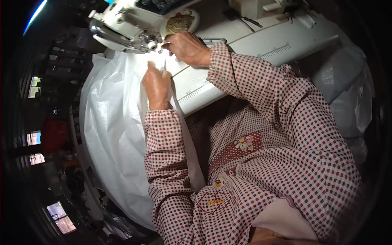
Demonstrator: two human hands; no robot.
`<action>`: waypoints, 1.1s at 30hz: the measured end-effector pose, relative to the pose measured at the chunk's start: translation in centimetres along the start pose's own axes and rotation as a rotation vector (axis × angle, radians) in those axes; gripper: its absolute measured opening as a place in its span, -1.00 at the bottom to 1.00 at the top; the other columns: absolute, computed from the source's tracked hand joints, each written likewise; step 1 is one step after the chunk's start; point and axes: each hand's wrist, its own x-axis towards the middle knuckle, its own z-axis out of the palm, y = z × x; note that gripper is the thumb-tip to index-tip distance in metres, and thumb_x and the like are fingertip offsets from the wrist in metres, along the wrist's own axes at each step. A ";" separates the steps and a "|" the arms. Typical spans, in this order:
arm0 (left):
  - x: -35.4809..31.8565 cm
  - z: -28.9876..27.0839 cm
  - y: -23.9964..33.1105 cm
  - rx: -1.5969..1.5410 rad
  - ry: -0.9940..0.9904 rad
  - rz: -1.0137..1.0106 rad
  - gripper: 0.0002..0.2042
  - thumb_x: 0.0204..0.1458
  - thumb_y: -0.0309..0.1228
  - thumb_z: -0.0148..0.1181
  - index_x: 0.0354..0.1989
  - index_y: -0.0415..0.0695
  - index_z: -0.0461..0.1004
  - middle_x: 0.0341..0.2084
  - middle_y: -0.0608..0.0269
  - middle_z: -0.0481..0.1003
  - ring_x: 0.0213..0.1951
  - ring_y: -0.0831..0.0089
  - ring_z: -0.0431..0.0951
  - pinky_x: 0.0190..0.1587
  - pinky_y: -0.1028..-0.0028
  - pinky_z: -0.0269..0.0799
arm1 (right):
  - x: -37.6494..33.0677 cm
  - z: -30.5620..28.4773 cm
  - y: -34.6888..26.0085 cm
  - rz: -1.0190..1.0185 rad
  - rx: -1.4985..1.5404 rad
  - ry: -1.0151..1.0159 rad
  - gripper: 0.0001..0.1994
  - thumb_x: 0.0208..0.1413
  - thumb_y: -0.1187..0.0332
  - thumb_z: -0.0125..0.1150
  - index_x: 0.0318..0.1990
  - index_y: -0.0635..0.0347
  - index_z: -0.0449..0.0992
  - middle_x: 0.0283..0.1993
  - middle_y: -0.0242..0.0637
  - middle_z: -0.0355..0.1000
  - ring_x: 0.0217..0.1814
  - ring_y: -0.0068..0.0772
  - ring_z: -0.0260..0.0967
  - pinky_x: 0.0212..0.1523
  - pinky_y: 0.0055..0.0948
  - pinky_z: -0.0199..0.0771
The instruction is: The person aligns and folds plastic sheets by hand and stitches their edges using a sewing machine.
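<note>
Under the bright lamp of a white sewing machine (130,30), both my hands work close to the needle area. My left hand (157,86) is closed at the end of a long pale fabric strip (185,132), which runs down past my forearm to my lap. My right hand (188,50) is just beyond and to the right, its fingers bent and closed beside the presser foot. Glare hides what its fingertips hold, if anything. A large white sheet (112,118) of smooth, creased material hangs from the machine bed on my left.
A round dish (195,20) with a brownish heap stands right of the machine head. Dark tools (247,23) lie farther back on the pale table (228,73), which has ruler markings along its front edge. Clear plastic (351,102) hangs at the right.
</note>
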 end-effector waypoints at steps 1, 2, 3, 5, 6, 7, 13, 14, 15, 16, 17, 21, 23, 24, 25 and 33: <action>0.1 0.0 0.1 -0.005 0.003 0.010 -0.49 -0.15 -0.53 0.22 0.04 -0.46 0.32 -0.41 -0.29 0.53 -0.31 -0.16 0.57 -0.21 0.11 0.46 | 0.0 0.4 0.6 -0.092 -0.040 0.011 -0.83 0.12 0.49 0.08 -0.29 0.40 0.58 -0.43 -0.07 0.49 -0.41 -0.21 0.51 -0.34 -0.30 0.53; 0.1 0.1 0.3 -0.002 -0.017 0.006 -0.50 -0.14 -0.54 0.22 0.04 -0.48 0.32 -0.40 -0.30 0.53 -0.29 -0.17 0.57 -0.20 0.11 0.47 | -0.1 0.6 1.0 -0.142 -0.052 0.037 -0.81 0.13 0.46 0.06 -0.28 0.40 0.58 -0.40 -0.07 0.47 -0.40 -0.19 0.48 -0.34 -0.30 0.52; 0.1 0.3 0.2 -0.010 -0.001 0.021 -0.50 -0.14 -0.56 0.20 0.03 -0.50 0.31 -0.40 -0.30 0.53 -0.30 -0.17 0.57 -0.19 0.10 0.47 | -0.1 0.4 1.0 -0.164 -0.052 0.039 -0.81 0.13 0.46 0.06 -0.28 0.40 0.58 -0.40 -0.07 0.47 -0.40 -0.19 0.48 -0.34 -0.30 0.52; -0.2 0.6 -0.2 0.001 0.036 0.022 -0.51 -0.14 -0.57 0.18 0.03 -0.53 0.30 -0.39 -0.31 0.52 -0.29 -0.17 0.57 -0.19 0.09 0.47 | -0.6 0.1 0.2 -0.184 -0.018 -0.023 -0.77 0.17 0.43 0.02 -0.28 0.43 0.56 -0.41 -0.06 0.47 -0.40 -0.18 0.48 -0.34 -0.30 0.52; -0.2 0.7 0.1 -0.009 0.047 0.033 -0.50 -0.14 -0.58 0.18 0.03 -0.54 0.29 -0.40 -0.31 0.52 -0.30 -0.17 0.57 -0.20 0.09 0.47 | -0.7 -0.2 0.2 -0.213 -0.026 -0.005 -0.76 0.19 0.40 0.01 -0.29 0.43 0.56 -0.42 -0.05 0.47 -0.42 -0.18 0.48 -0.35 -0.30 0.51; -0.4 0.7 -0.1 -0.015 0.058 0.037 -0.50 -0.14 -0.58 0.17 0.03 -0.54 0.29 -0.41 -0.30 0.52 -0.30 -0.17 0.56 -0.21 0.09 0.47 | -0.7 -0.5 -0.6 -0.244 -0.029 0.008 -0.74 0.20 0.38 0.00 -0.31 0.44 0.55 -0.43 -0.04 0.47 -0.44 -0.18 0.47 -0.37 -0.30 0.49; 0.2 2.0 -0.6 0.004 0.039 -0.023 -0.46 -0.12 -0.55 0.15 0.09 -0.52 0.22 -0.44 -0.30 0.51 -0.33 -0.16 0.56 -0.23 0.09 0.47 | -1.1 -0.6 -1.2 0.123 0.082 -0.132 -0.74 0.18 0.26 0.11 -0.29 0.31 0.57 -0.37 0.05 0.51 -0.31 0.05 0.50 -0.24 -0.14 0.47; 0.1 2.2 -0.9 -0.030 0.028 -0.039 -0.46 -0.10 -0.53 0.13 0.10 -0.51 0.21 -0.41 -0.32 0.51 -0.30 -0.16 0.56 -0.20 0.08 0.46 | -1.4 -0.5 -1.2 0.094 0.075 -0.139 -0.74 0.18 0.26 0.11 -0.28 0.31 0.57 -0.37 0.05 0.51 -0.30 0.04 0.50 -0.23 -0.15 0.47; 0.2 1.8 -0.8 -0.066 0.012 -0.049 -0.46 -0.09 -0.51 0.12 0.11 -0.50 0.21 -0.38 -0.34 0.51 -0.27 -0.16 0.56 -0.16 0.07 0.45 | -1.4 -0.4 -1.2 0.069 0.068 -0.141 -0.74 0.18 0.26 0.11 -0.27 0.32 0.56 -0.36 0.05 0.51 -0.29 0.04 0.51 -0.22 -0.15 0.48; 0.2 1.3 -0.9 -0.112 -0.021 -0.073 -0.43 -0.05 -0.44 0.11 0.16 -0.48 0.17 -0.29 -0.35 0.50 -0.17 -0.19 0.53 -0.06 0.06 0.41 | -1.4 -0.4 -1.1 0.035 0.008 -0.169 -0.73 0.18 0.28 0.11 -0.22 0.37 0.53 -0.42 -0.07 0.53 -0.39 -0.16 0.53 -0.28 -0.27 0.47; -0.1 0.8 -1.1 -0.117 -0.012 -0.082 -0.43 -0.05 -0.44 0.11 0.16 -0.48 0.17 -0.29 -0.35 0.50 -0.17 -0.19 0.53 -0.06 0.06 0.41 | -1.4 -0.3 -1.1 0.026 0.005 -0.179 -0.73 0.18 0.28 0.11 -0.22 0.37 0.53 -0.42 -0.07 0.53 -0.39 -0.16 0.53 -0.28 -0.27 0.47; -3.2 -1.4 -2.7 -0.265 -0.067 -0.155 -0.32 -0.01 -0.38 0.18 0.28 -0.42 0.10 -0.05 -0.29 0.44 0.00 -0.06 0.47 0.08 0.20 0.36 | -1.4 0.0 -1.9 -0.084 0.067 -0.193 -0.74 0.16 0.25 0.14 -0.23 0.31 0.53 -0.32 -0.02 0.52 -0.25 -0.02 0.49 -0.20 -0.21 0.46; -5.7 -3.5 -3.5 -0.284 0.025 -0.047 -0.30 0.00 -0.40 0.21 0.33 -0.37 0.09 0.00 -0.20 0.44 0.01 0.05 0.48 0.08 0.29 0.37 | -0.2 0.2 -2.2 -0.065 0.201 -0.255 -0.77 0.16 0.27 0.13 -0.24 0.29 0.53 -0.34 -0.08 0.53 -0.29 -0.12 0.52 -0.24 -0.29 0.48; -7.6 -5.5 -3.4 -0.305 0.034 0.000 -0.30 0.03 -0.39 0.22 0.33 -0.38 0.08 0.08 -0.23 0.37 0.09 0.01 0.41 0.15 0.27 0.31 | 0.4 0.0 -3.6 0.008 0.300 -0.262 -0.78 0.16 0.28 0.14 -0.24 0.27 0.54 -0.36 -0.13 0.54 -0.33 -0.25 0.56 -0.28 -0.38 0.49; -9.6 -7.4 -3.0 -0.329 0.036 0.056 -0.30 0.05 -0.38 0.23 0.33 -0.39 0.07 0.17 -0.25 0.30 0.17 -0.04 0.35 0.22 0.24 0.24 | 0.8 -0.1 -3.6 -0.009 0.315 -0.213 -0.78 0.18 0.31 0.14 -0.24 0.32 0.55 -0.38 -0.15 0.55 -0.37 -0.38 0.56 -0.31 -0.46 0.49; -22.6 -16.9 -5.4 -0.421 -0.379 -0.031 -0.40 -0.05 -0.51 0.17 0.25 -0.32 0.26 0.04 -0.16 0.45 0.05 -0.06 0.45 0.18 0.20 0.26 | 0.4 2.2 -9.4 -0.024 0.428 -0.304 -0.78 0.18 0.43 0.13 -0.05 0.27 0.54 -0.45 -0.30 0.48 -0.39 -0.49 0.46 -0.26 -0.50 0.48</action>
